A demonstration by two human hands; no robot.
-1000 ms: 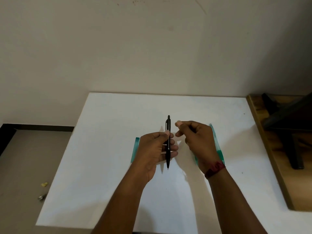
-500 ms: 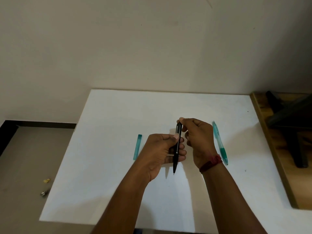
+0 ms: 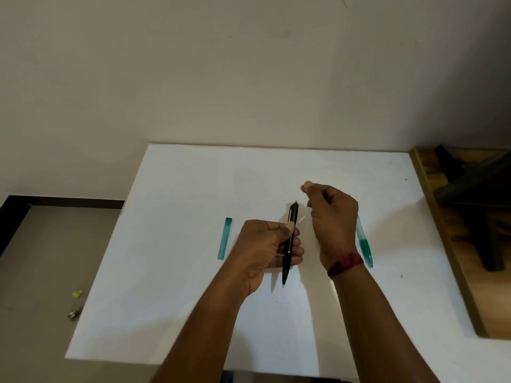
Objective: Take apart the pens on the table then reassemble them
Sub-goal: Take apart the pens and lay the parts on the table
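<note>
My left hand [image 3: 262, 250] grips a black click pen [image 3: 290, 239] around its middle, above the white table [image 3: 193, 189]. The pen stands nearly upright in the view, its tip pointing toward me. Just right of the pen's top is my right hand [image 3: 334, 217], apart from it. Its fingers are curled and its thumb and forefinger are pinched together, with nothing visible between them. A teal pen [image 3: 364, 244] lies on the table behind my right wrist, partly hidden. A teal tube-shaped pen part [image 3: 224, 238] lies left of my left hand.
A wooden surface [image 3: 453, 244] adjoins the table's right edge and carries a dark stand [image 3: 475, 189]. The wall runs along the table's far edge. On the floor to the left lie a small yellow scrap [image 3: 77, 293] and a small metal bit [image 3: 72, 314].
My right hand touched the top of the black pen half a second ago and has since drawn away up and to the right. My left hand keeps its grip on the pen.
</note>
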